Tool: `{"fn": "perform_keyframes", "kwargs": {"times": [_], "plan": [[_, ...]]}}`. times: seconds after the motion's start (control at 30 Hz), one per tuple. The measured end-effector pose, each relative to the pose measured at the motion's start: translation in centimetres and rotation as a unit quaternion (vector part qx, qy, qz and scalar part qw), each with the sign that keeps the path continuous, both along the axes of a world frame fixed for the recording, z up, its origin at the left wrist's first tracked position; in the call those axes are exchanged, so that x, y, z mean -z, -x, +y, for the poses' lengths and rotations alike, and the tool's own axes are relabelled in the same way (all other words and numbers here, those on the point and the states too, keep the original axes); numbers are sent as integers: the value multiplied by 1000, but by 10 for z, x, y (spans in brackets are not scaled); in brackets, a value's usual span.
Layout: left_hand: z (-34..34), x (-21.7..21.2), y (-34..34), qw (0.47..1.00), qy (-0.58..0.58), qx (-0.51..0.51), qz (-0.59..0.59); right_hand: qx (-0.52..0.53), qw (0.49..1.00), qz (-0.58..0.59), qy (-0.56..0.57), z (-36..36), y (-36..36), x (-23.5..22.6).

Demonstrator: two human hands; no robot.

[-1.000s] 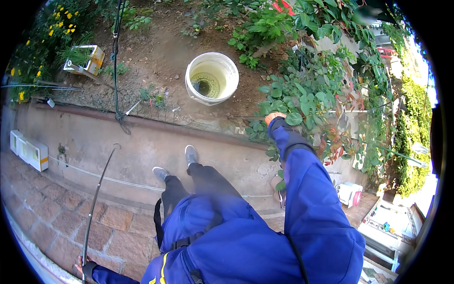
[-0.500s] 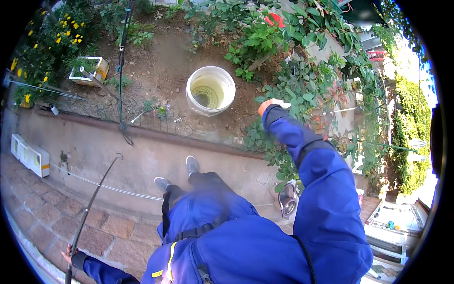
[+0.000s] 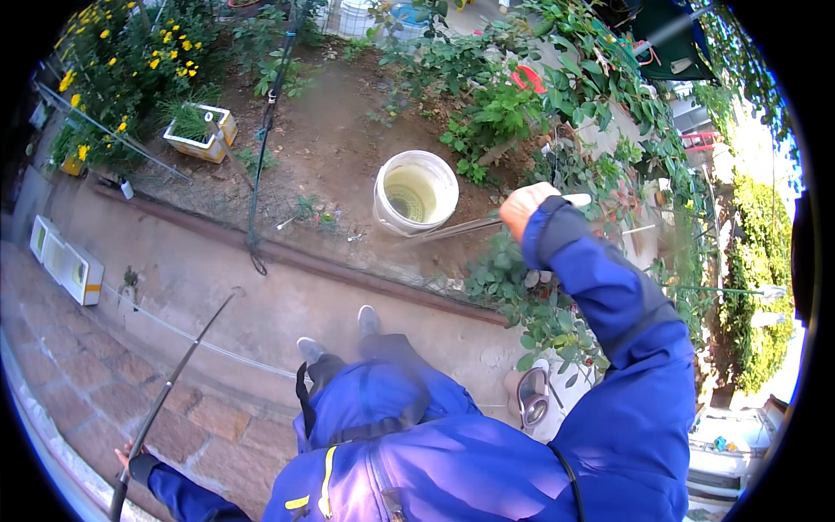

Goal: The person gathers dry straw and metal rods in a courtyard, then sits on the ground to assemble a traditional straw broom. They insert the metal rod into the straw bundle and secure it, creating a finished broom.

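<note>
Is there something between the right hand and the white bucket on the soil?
Only a thin pale stick, held by the right hand, reaches toward the white bucket. Otherwise bare soil lies between; the green plants stand beside.

white bucket (image 3: 416,193), blue sleeve (image 3: 609,296), yellow flowers (image 3: 165,52)
</note>
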State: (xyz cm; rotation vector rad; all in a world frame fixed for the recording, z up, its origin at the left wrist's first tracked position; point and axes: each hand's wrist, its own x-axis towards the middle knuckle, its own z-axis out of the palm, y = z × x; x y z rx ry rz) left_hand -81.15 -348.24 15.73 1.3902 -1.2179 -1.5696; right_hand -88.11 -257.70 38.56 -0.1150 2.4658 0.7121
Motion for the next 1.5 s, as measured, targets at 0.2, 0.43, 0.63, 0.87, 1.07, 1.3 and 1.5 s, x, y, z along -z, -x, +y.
{"fn": "perform_keyframes", "kwargs": {"times": [0.2,0.43,0.63,0.87,1.07,1.3,1.5], "plan": [[-85,54,-54,999,-41,-7,18,56,994,88,21,7,-14,-45],[-107,92,-56,998,-16,-41,53,261,963,25,64,74,-49,-62],[-135,121,-69,998,-30,-49,37,461,874,52,143,92,-87,-85],[-97,136,-53,999,-19,-12,-32,639,678,70,356,70,-147,-56],[-82,122,-54,997,-28,-33,-60,676,572,34,463,42,-175,-24],[-85,121,-70,992,-103,40,-57,687,491,-13,535,-14,-180,32],[-50,104,-66,986,-140,70,-52,644,528,-10,553,-66,-167,63]]}}
